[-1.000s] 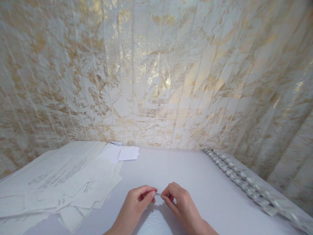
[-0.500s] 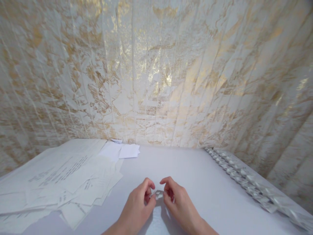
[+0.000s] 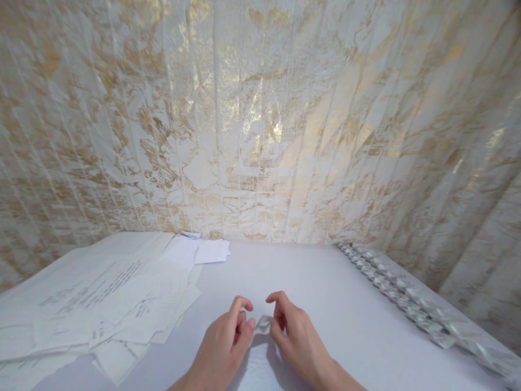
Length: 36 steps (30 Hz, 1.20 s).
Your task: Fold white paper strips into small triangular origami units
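My left hand (image 3: 228, 336) and my right hand (image 3: 295, 334) meet low in the middle of the white table (image 3: 325, 293). Both pinch a small silvery blister strip (image 3: 262, 324) between thumb and curled fingers, one hand at each end. The strip is held just above the table top. A pale sheet or reflection lies under my wrists; I cannot make out what it is.
Several printed white paper leaflets (image 3: 101, 293) lie spread over the left side of the table, with small folded ones (image 3: 211, 251) at the back. A long row of silvery blister strips (image 3: 402, 296) runs along the right edge. A white and gold curtain (image 3: 260, 119) hangs behind.
Both hands have drawn slightly away from me and curled tighter. The small strip between them has turned from edge-on to showing its face.
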### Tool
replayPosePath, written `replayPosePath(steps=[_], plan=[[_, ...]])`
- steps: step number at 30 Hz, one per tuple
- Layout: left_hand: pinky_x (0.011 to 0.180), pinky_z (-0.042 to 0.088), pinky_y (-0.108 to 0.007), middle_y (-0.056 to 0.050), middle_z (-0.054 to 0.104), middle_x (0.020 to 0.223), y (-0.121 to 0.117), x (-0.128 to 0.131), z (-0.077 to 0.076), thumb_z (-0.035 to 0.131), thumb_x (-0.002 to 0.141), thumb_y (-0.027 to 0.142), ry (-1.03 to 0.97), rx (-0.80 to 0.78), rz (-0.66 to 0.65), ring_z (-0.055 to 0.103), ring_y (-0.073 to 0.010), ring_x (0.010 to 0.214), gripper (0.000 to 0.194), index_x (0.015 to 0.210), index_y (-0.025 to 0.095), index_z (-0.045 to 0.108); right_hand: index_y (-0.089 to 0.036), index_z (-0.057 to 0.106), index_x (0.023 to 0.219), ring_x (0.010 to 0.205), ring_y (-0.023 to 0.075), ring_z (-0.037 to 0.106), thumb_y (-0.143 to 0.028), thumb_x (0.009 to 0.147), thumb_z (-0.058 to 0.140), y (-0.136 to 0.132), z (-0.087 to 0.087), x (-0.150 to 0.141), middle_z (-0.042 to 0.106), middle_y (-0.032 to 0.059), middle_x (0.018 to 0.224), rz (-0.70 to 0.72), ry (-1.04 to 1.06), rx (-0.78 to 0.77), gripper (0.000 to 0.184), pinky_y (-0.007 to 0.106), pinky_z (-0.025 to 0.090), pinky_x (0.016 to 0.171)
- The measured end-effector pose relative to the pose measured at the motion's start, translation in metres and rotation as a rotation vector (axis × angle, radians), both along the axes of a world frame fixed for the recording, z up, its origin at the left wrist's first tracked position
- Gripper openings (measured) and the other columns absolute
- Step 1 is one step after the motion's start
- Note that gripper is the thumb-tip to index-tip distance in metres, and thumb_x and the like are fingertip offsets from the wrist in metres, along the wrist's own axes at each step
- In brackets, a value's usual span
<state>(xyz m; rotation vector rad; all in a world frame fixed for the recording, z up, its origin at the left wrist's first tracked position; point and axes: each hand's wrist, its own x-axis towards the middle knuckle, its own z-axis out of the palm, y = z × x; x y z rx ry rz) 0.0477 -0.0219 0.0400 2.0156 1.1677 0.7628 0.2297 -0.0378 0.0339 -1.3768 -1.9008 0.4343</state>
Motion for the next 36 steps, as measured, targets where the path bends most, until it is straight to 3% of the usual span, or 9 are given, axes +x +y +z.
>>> replayPosePath(steps=[3, 6, 17, 21, 24, 27, 31, 34, 36], plan=[[0.062, 0.032, -0.027, 0.011, 0.039, 0.063, -0.001, 0.003, -0.005, 0.042, 0.089, 0.02, 0.084, 0.013, 0.003, 0.048, -0.0185, 0.06, 0.02, 0.109, 0.023, 0.041, -0.018, 0.051, 0.112, 0.062, 0.0165, 0.056, -0.004, 0.078, 0.042, -0.002, 0.0, -0.002, 0.054, -0.0049, 0.069, 0.01, -0.031, 0.02, 0.038, 0.025, 0.039, 0.06], [0.062, 0.033, -0.027, 0.012, 0.037, 0.063, 0.0, 0.008, -0.008, 0.04, 0.085, 0.008, 0.1, 0.018, 0.031, 0.048, -0.018, 0.06, 0.028, 0.108, 0.024, 0.04, -0.018, 0.052, 0.113, 0.065, 0.0176, 0.059, -0.004, 0.078, 0.043, -0.005, 0.0, -0.005, 0.056, -0.0026, 0.073, 0.03, -0.057, 0.038, 0.039, 0.026, 0.042, 0.063], [0.063, 0.031, -0.027, 0.011, 0.038, 0.062, 0.0, 0.013, -0.002, 0.04, 0.085, -0.001, 0.106, 0.048, 0.072, 0.051, -0.0195, 0.061, 0.032, 0.101, 0.026, 0.039, -0.019, 0.051, 0.115, 0.066, 0.0201, 0.061, -0.002, 0.078, 0.04, -0.007, -0.01, -0.01, 0.058, 0.001, 0.077, 0.066, -0.16, 0.153, 0.042, 0.029, 0.046, 0.063], [0.063, 0.033, -0.025, 0.011, 0.044, 0.064, 0.0, 0.014, -0.004, 0.037, 0.088, -0.002, 0.079, 0.023, 0.05, 0.055, -0.0174, 0.062, 0.032, 0.1, 0.027, 0.036, -0.019, 0.049, 0.116, 0.065, 0.0188, 0.06, 0.002, 0.077, 0.039, -0.006, -0.011, -0.01, 0.059, 0.0001, 0.077, 0.076, -0.191, 0.186, 0.045, 0.027, 0.045, 0.061], [0.059, 0.03, -0.025, 0.013, 0.04, 0.06, 0.003, 0.013, -0.007, 0.037, 0.087, -0.003, 0.07, -0.008, 0.073, 0.053, -0.017, 0.059, 0.033, 0.099, 0.027, 0.034, -0.018, 0.049, 0.113, 0.069, 0.0196, 0.059, 0.003, 0.073, 0.044, -0.006, -0.005, -0.008, 0.061, 0.0016, 0.081, 0.08, -0.243, 0.256, 0.046, 0.027, 0.043, 0.062], [0.057, 0.028, -0.025, 0.015, 0.034, 0.056, 0.007, 0.013, -0.011, 0.037, 0.084, -0.004, 0.061, -0.028, 0.091, 0.048, -0.0168, 0.055, 0.034, 0.098, 0.026, 0.033, -0.02, 0.054, 0.101, 0.076, 0.0218, 0.057, 0.004, 0.07, 0.052, -0.006, 0.0, -0.007, 0.063, 0.0029, 0.086, 0.076, -0.367, 0.382, 0.039, 0.03, 0.041, 0.066], [0.056, 0.027, -0.025, 0.015, 0.032, 0.056, 0.008, 0.013, -0.017, 0.036, 0.082, -0.002, 0.034, -0.017, 0.046, 0.044, -0.0162, 0.055, 0.033, 0.099, 0.026, 0.033, -0.022, 0.057, 0.081, 0.072, 0.0204, 0.052, -0.001, 0.073, 0.068, -0.003, -0.004, -0.008, 0.061, 0.0002, 0.08, 0.059, -0.536, 0.529, 0.025, 0.032, 0.035, 0.064], [0.057, 0.028, -0.026, 0.014, 0.033, 0.057, 0.006, 0.012, -0.017, 0.036, 0.088, 0.009, 0.02, 0.001, -0.017, 0.043, -0.0161, 0.055, 0.021, 0.1, 0.027, 0.034, -0.021, 0.058, 0.073, 0.072, 0.02, 0.052, -0.006, 0.07, 0.08, -0.001, -0.009, -0.006, 0.063, -0.0003, 0.078, 0.048, -0.604, 0.554, 0.027, 0.033, 0.034, 0.064], [0.058, 0.029, -0.027, 0.014, 0.032, 0.058, 0.006, 0.008, -0.015, 0.035, 0.094, 0.023, 0.022, 0.006, -0.022, 0.042, -0.0166, 0.055, 0.007, 0.1, 0.027, 0.034, -0.021, 0.06, 0.072, 0.072, 0.0198, 0.053, -0.006, 0.071, 0.082, -0.003, -0.006, 0.002, 0.064, -0.0009, 0.077, 0.036, -0.634, 0.487, 0.027, 0.032, 0.035, 0.064]])
